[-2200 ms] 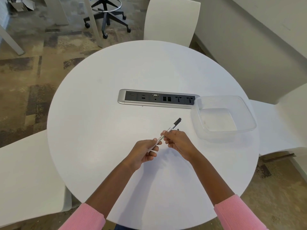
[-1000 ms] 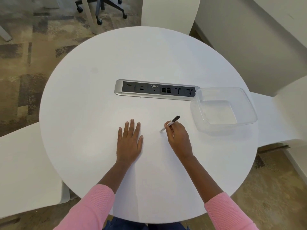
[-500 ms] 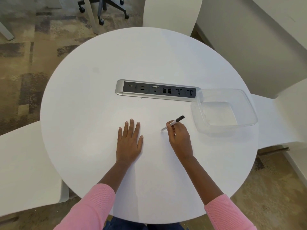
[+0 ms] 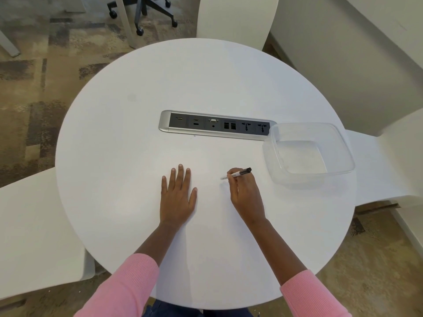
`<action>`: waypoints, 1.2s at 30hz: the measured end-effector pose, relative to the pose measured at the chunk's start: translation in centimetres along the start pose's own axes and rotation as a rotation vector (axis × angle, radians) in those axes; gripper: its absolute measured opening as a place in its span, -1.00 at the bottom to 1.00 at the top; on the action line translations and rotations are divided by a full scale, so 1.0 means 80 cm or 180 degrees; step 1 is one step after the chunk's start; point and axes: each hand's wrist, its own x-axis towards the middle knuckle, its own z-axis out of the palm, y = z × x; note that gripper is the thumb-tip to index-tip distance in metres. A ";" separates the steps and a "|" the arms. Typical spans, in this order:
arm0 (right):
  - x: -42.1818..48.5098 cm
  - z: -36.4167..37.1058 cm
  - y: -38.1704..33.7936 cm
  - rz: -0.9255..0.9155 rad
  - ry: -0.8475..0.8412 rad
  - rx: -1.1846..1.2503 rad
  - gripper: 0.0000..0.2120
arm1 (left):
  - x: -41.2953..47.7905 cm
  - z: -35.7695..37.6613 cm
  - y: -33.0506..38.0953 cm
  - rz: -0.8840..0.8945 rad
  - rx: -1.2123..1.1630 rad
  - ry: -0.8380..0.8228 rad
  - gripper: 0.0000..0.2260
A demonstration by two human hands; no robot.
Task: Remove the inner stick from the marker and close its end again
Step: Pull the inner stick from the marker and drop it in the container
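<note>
A slim white marker (image 4: 238, 173) with a black cap at its right end lies almost flat, low over the round white table (image 4: 137, 156). My right hand (image 4: 246, 193) grips its middle with the fingertips, and its pale left end pokes out past my fingers. My left hand (image 4: 177, 195) rests palm down on the table to the left of it, fingers spread, holding nothing. No separate inner stick shows anywhere.
An empty clear plastic container (image 4: 307, 154) stands to the right of the marker. A grey power and data socket strip (image 4: 215, 125) is set into the table behind my hands. White chairs surround the table; an office chair base (image 4: 142, 10) is at the far left.
My left hand let go of the marker and now lies flat on the table. My right hand has lowered the marker and tilted it closer to level.
</note>
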 end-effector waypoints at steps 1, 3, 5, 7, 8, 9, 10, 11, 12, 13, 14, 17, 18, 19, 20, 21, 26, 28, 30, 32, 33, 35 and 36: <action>0.003 0.003 0.003 0.0058 -0.0209 -0.0102 -0.76 | 0.000 0.000 0.000 0.0000 0.0002 0.0000 -0.47; 0.009 0.008 0.010 0.0295 -0.0623 -0.0220 -0.68 | -0.001 -0.001 0.000 0.0007 0.0004 0.0001 -0.47; 0.011 0.008 0.008 0.0286 -0.0533 -0.0185 -0.68 | 0.000 -0.001 0.000 0.0005 0.0007 -0.0005 -0.47; 0.011 0.004 0.000 0.0031 -0.0041 -0.0063 -0.75 | 0.000 -0.001 0.001 -0.0001 0.0019 -0.0015 -0.47; 0.010 0.004 -0.003 -0.0133 0.0152 -0.0064 -0.80 | 0.000 -0.002 0.001 0.0001 0.0023 -0.0011 -0.47; 0.009 0.004 -0.004 -0.0245 0.0310 -0.0098 -0.83 | 0.001 -0.002 0.001 0.0005 0.0023 -0.0002 -0.48; 0.009 0.003 -0.005 -0.0260 0.0363 -0.0085 -0.85 | 0.000 -0.002 0.001 0.0012 0.0025 0.0003 -0.48; 0.010 0.001 -0.006 -0.0255 0.0379 -0.0054 -0.85 | 0.000 -0.002 0.001 0.0016 0.0035 0.0004 -0.48; 0.010 0.000 -0.006 -0.0227 0.0405 -0.0007 -0.85 | 0.000 -0.003 0.001 0.0018 0.0045 0.0007 -0.48; 0.010 -0.001 -0.005 -0.0189 0.0446 0.0055 -0.83 | 0.000 -0.004 0.001 0.0018 0.0047 0.0014 -0.47; 0.011 -0.003 -0.004 -0.0162 0.0505 0.0117 -0.82 | 0.000 -0.004 0.002 0.0018 0.0041 0.0022 -0.45; 0.016 -0.011 -0.003 -0.0060 0.0640 0.0400 -0.81 | 0.000 -0.003 0.002 0.0004 0.0027 0.0010 -0.48; 0.019 -0.015 -0.002 0.0034 0.0636 0.0512 -0.82 | 0.000 -0.002 0.002 -0.0003 0.0025 0.0001 -0.48; 0.022 -0.017 -0.002 0.0121 0.0623 0.0628 -0.83 | 0.000 -0.002 0.001 -0.0008 0.0022 -0.0001 -0.48; 0.025 -0.020 -0.002 0.0204 0.0608 0.0736 -0.83 | 0.000 -0.002 0.001 -0.0011 0.0018 0.0001 -0.48; 0.028 -0.022 -0.002 0.0276 0.0613 0.0837 -0.83 | 0.000 -0.002 0.001 -0.0012 0.0011 0.0003 -0.48; 0.039 -0.026 -0.003 0.0546 0.0701 0.1320 -0.82 | 0.000 -0.004 0.002 -0.0007 -0.0045 0.0028 -0.49; 0.042 -0.027 -0.003 0.0646 0.0691 0.1462 -0.81 | 0.000 -0.004 0.002 -0.0007 -0.0031 0.0026 -0.49; 0.047 -0.026 -0.003 0.0715 0.0684 0.1590 -0.79 | 0.000 -0.005 0.003 -0.0004 -0.0024 0.0033 -0.49; 0.051 -0.025 -0.004 0.0746 0.0675 0.1656 -0.77 | 0.000 -0.006 0.003 0.0006 -0.0016 0.0047 -0.50; 0.054 -0.024 -0.004 0.0751 0.0669 0.1668 -0.76 | 0.000 -0.006 0.003 0.0010 -0.0011 0.0047 -0.49; 0.058 -0.024 -0.005 0.0750 0.0659 0.1685 -0.75 | 0.000 -0.006 0.004 0.0009 -0.0021 0.0042 -0.49; 0.060 -0.024 -0.005 0.0751 0.0653 0.1702 -0.75 | 0.000 -0.006 0.004 0.0007 -0.0031 0.0044 -0.49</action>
